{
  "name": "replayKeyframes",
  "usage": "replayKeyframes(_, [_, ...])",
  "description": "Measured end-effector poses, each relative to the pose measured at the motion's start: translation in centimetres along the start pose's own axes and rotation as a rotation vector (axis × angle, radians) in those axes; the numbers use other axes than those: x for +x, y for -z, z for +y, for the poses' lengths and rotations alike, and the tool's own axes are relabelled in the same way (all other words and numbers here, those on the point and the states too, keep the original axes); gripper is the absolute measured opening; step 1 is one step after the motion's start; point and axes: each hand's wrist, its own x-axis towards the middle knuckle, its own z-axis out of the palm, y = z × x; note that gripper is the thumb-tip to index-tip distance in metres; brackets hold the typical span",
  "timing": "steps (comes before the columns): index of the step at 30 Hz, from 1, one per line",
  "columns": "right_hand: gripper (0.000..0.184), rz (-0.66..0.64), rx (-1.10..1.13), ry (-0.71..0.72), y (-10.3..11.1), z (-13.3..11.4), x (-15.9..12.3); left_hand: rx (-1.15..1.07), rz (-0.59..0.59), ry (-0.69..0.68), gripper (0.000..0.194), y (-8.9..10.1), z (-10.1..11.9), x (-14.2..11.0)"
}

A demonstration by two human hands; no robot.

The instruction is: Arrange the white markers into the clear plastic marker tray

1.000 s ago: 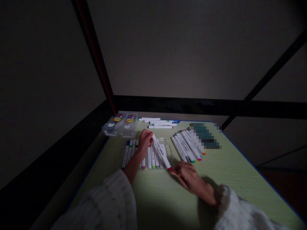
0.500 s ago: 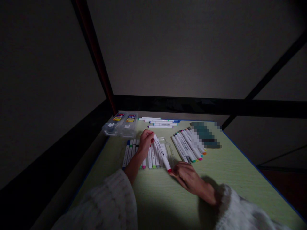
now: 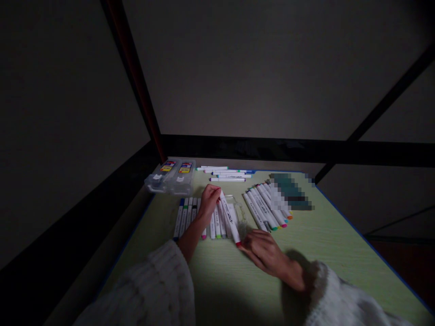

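Note:
A white marker with a red end (image 3: 230, 218) slants between my two hands, above a clear plastic case (image 3: 240, 210). My left hand (image 3: 210, 201) pinches its far end. At the near end, my right hand (image 3: 263, 249) has its fingers closed at the red tip. Under my left hand a row of white markers (image 3: 185, 219) with coloured ends lies side by side in the clear case; my wrist and fingers cover part of that row. Just beyond my right hand, a slanted bunch of markers (image 3: 261, 206) rests on the table.
Two clear plastic cases (image 3: 180, 183) with colourful labels stand at the table's back left. Several loose markers (image 3: 227, 179) lie along the back edge. A pixelated dark green flat thing (image 3: 292, 192) is at the right. The pale green table (image 3: 340, 253) has a blue rim.
The marker's near end has shifted slightly left and down, so it stands a little steeper. My left hand has moved slightly to the right; my right hand has hardly moved.

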Motion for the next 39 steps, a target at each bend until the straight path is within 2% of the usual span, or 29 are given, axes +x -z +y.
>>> replayKeyframes(6, [0.031, -0.004, -0.025, -0.023, 0.1, 0.0, 0.1, 0.05, -0.022, 0.0, 0.008, -0.1, 0.2, -0.3])
replayKeyframes(10, [0.031, -0.019, -0.024, -0.044, 0.1, 0.0, 0.3, 0.084, -0.039, -0.084, 0.014, -0.4, -0.3, -0.2])
replayKeyframes(15, [0.031, -0.032, -0.012, -0.071, 0.1, 0.0, 0.3, 0.216, 0.002, -0.113, 0.02, -0.9, -0.3, -0.4])
replayKeyframes(21, [0.022, -0.059, 0.019, -0.09, 0.0, 0.2, 0.1, 0.377, 0.054, -0.211, 0.03, -0.6, -0.1, -0.9])
replayKeyframes(28, [0.019, -0.163, 0.057, -0.105, -0.3, 0.5, 0.0, 0.258, -0.103, -0.048, 0.035, -0.5, -0.8, -0.1])
replayKeyframes(33, [0.019, -0.227, 0.062, -0.116, -0.5, 0.5, 0.0, 0.223, -0.128, -0.026, 0.037, -0.5, -1.0, 0.0])
replayKeyframes(39, [0.019, -0.236, 0.062, -0.119, -0.5, 0.5, 0.0, 0.235, -0.105, -0.026, 0.041, -0.4, -1.3, 0.1])
